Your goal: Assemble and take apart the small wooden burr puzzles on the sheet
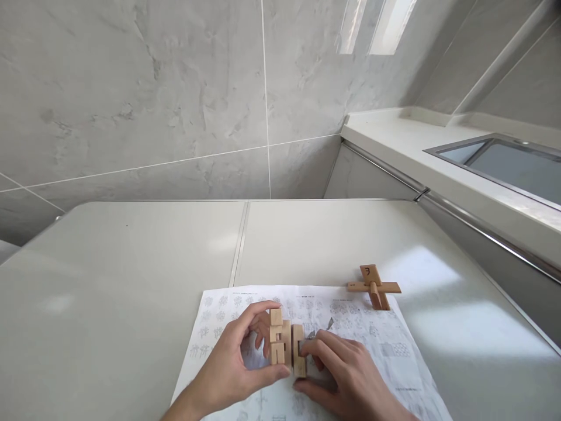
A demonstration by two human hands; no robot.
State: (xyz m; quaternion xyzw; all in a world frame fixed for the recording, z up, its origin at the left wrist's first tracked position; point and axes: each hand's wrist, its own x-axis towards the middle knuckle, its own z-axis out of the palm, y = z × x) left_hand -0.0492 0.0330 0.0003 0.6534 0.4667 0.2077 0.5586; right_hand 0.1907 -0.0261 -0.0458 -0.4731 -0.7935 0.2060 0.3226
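Notched wooden puzzle blocks (286,343) stand together on a printed instruction sheet (385,345) near the table's front edge. My left hand (232,365) curls round their left side, thumb below and fingers above, gripping the left block. The fingers of my right hand (344,371) pinch the right block. An assembled wooden cross piece (374,286) stands apart at the sheet's far right corner, untouched.
The sheet lies on a white table (131,275) with a seam down its middle. A grey tiled wall (153,99) stands behind. At the right runs a white counter (407,146) with a steel sink (508,164).
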